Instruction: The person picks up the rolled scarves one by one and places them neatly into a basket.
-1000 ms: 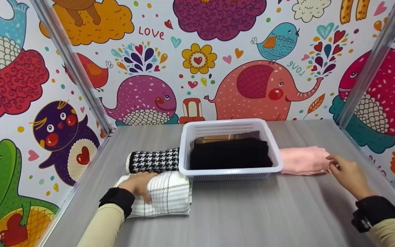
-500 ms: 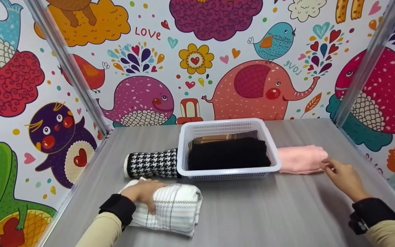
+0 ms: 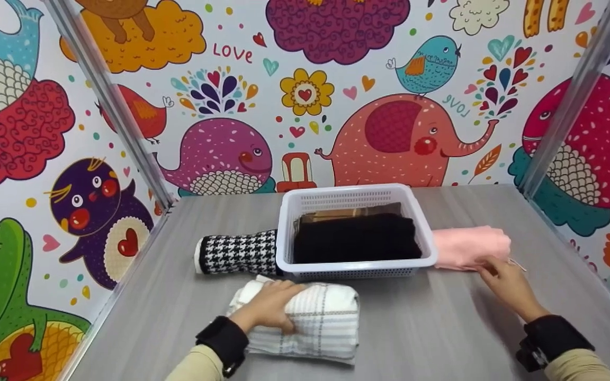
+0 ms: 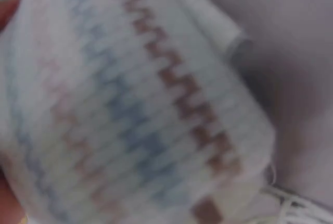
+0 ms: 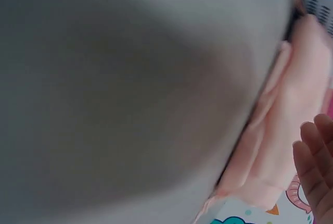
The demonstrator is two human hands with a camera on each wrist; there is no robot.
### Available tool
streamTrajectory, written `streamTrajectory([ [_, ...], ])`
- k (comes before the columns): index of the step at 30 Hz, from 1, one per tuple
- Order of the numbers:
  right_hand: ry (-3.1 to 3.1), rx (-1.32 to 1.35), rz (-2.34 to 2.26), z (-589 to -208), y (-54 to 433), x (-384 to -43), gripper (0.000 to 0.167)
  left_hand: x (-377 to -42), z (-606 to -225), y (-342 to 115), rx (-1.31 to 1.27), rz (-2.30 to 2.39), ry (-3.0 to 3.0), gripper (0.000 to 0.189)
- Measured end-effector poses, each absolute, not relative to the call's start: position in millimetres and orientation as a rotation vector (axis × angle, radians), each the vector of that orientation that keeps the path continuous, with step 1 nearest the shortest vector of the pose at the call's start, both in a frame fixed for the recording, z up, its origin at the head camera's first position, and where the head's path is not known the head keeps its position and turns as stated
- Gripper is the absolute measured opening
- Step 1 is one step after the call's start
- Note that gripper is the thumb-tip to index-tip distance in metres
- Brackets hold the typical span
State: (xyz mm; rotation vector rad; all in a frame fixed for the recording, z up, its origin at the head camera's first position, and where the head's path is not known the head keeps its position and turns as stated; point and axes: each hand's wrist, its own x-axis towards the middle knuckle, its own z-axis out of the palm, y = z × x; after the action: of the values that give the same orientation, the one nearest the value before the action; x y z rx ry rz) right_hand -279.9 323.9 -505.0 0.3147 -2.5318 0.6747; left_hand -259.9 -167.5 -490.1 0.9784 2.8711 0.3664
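Note:
My left hand [image 3: 270, 306] grips a folded white plaid cloth [image 3: 326, 323] from above, in front of the basket, with the thumb on its near side. In the left wrist view the cloth [image 4: 140, 109] fills most of the picture, blurred, with blue, pink and brown stitched stripes and pale loose threads at a lower corner. My right hand [image 3: 511, 288] is at the near edge of a folded pink cloth [image 3: 472, 246], right of the basket. In the right wrist view its fingers [image 5: 314, 169] are extended beside the pink cloth [image 5: 278, 130].
A white plastic basket [image 3: 358, 264] stands at the middle of the grey table [image 3: 416, 333], holding black folded cloth [image 3: 355, 241] and brown folded cloth [image 3: 331, 213]. A black-and-white houndstooth roll [image 3: 239, 253] lies against its left side. Cartoon-printed walls [image 3: 305, 47] enclose the back and sides.
My left hand has moved the white plaid cloth right and toward me, away from the houndstooth roll. My right hand has shifted left from the pink cloth's right end to its near edge.

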Motion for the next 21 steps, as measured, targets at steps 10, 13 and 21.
streamTrajectory([
  [10, -2.559, 0.419, 1.060, -491, 295, -281, 0.013, -257, -493, -92, 0.944, 0.295, 2.974, 0.087],
  [13, -2.560, 0.622, 1.074, -489, 284, -278, 0.013, -257, -494, -76, 0.934, 0.281, 2.991, 0.086],
  [21, -2.610, 1.058, 0.829, -475, 243, -263, 0.031, -260, -493, -39, 0.919, 0.205, 3.017, 0.084],
])
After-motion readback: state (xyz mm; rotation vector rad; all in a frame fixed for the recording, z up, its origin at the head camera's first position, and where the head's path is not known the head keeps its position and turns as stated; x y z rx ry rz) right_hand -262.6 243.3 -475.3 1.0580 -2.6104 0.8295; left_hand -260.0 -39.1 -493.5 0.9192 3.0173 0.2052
